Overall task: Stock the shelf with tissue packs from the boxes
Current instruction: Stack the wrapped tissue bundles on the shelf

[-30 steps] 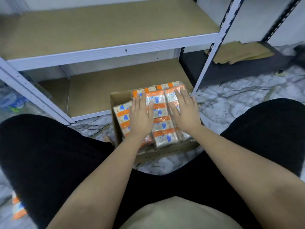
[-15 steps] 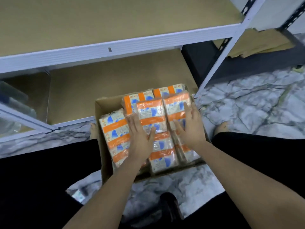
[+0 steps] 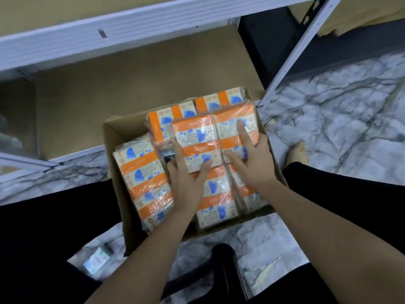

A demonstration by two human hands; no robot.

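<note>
An open cardboard box [image 3: 114,139] stands on the floor in front of the shelf's bare lower board [image 3: 131,84]. It is full of orange, white and blue tissue packs wrapped in clear film. My left hand [image 3: 186,178] grips the middle tissue pack [image 3: 195,137], fingers down its left side and thumb on top. My right hand [image 3: 252,159] holds the right tissue pack [image 3: 232,119], with the index finger laid along its top, the thumb at its near left edge and the other fingers over its right edge. Another long pack [image 3: 142,174] lies at the box's left.
The white upper shelf beam [image 3: 109,29] runs overhead and a white upright post [image 3: 295,58] stands just right of the box. Marble floor [image 3: 339,117] lies all around. My legs in black flank the box; a bare foot [image 3: 299,150] is at right. A small pack [image 3: 96,260] lies on the floor.
The view has come closer to the box and tipped down. Both hands slid from lying flat on the packs to taking hold of the middle and right packs' edges.
</note>
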